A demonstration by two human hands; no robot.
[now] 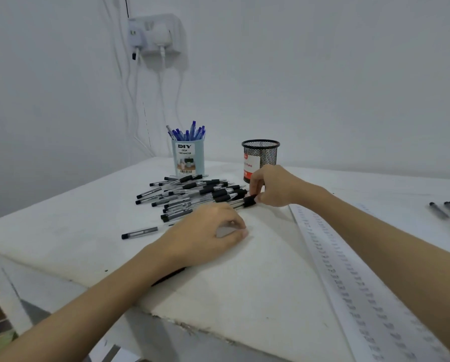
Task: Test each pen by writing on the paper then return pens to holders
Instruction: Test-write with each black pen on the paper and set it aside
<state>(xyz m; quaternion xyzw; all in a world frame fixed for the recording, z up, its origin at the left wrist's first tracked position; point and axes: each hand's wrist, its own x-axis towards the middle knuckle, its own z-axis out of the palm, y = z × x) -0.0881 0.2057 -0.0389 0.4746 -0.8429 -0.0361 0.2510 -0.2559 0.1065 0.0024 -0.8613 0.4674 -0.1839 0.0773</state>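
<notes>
Presumably to begin a test, the right hand (273,186) pinches a black-capped clear pen (242,202) from the heap (189,197) near the bench's far edge, before the black mesh holder (261,155), while the left hand (205,235), fingers loosely curled and holding nothing, steadies the white paper (244,278).

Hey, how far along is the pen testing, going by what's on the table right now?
Done: the blue holder stands full of blue pens, and the paper strip carries rows of test marks. In hand: the right hand pinches one black pen at the edge of the pile; the left hand rests on the table. Left: the pile of black pens is large, and no pens show above the mesh cup.
</notes>
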